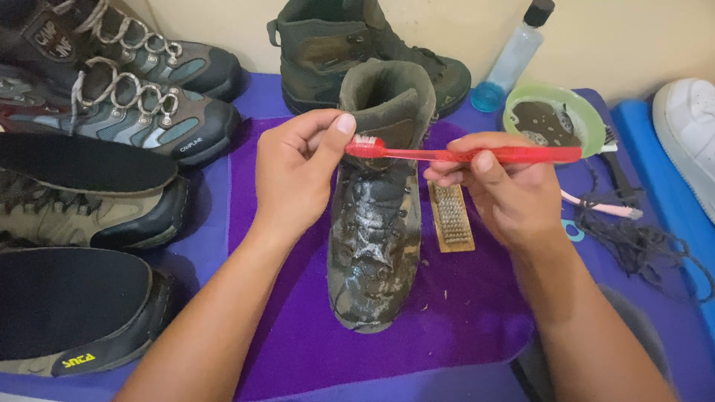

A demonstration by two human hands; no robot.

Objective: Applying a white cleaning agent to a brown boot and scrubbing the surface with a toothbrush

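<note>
A red translucent toothbrush (477, 155) is held level above a wet, soapy olive boot (376, 238) that stands on a purple cloth (462, 313). My right hand (506, 193) grips the toothbrush handle near its middle. My left hand (302, 175) pinches the bristle head between thumb and fingers. The boot has no laces and its toe points toward me.
A wooden wire brush (451, 216) lies right of the boot. A green bowl (555, 119) of dirty water, a clear bottle (514, 56), a pink brush (599, 207) and dark laces (633, 238) sit at right. Several boots (149, 119) and black insoles (74, 160) crowd the left; a white shoe (689, 123) is far right.
</note>
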